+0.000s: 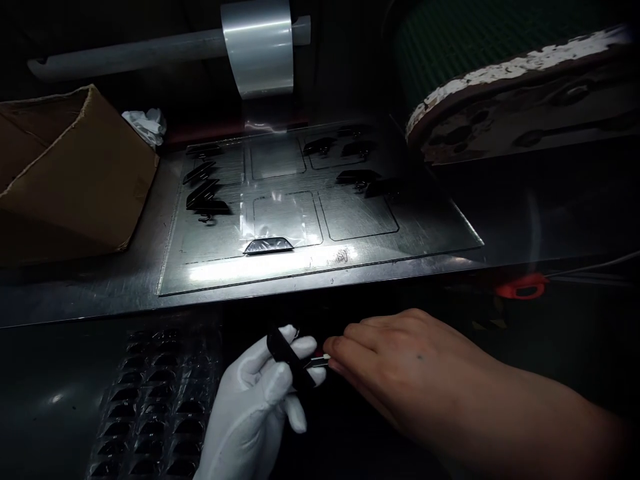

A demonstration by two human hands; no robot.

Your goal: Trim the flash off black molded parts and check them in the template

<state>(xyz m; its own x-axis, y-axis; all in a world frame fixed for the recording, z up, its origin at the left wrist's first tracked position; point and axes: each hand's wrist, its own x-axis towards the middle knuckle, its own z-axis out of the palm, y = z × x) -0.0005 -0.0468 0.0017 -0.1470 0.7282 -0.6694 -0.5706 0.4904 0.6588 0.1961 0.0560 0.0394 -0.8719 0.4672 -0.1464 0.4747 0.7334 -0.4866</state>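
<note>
My left hand [255, 393], in a white glove, pinches a small black plastic part [287, 357] between thumb and fingers. My bare right hand [395, 367] is closed beside it, fingertips round a thin metal-tipped tool [318, 361]; most of the tool is hidden by my fingers. Its tip reaches the black part, though the exact contact is too dark to tell. Above my hands, a similar trapezoid-shaped black part [269, 246] lies at the front end of a strip of clear film [277, 217] on the metal plate [220, 277].
Several more black parts [205, 197] with small hooks lie on the plate's left and back right. A cardboard box [85, 180] stands left. A film roll [257, 50] hangs behind. A tray of black parts [153, 407] sits lower left. An orange-red handle [523, 287] is at right.
</note>
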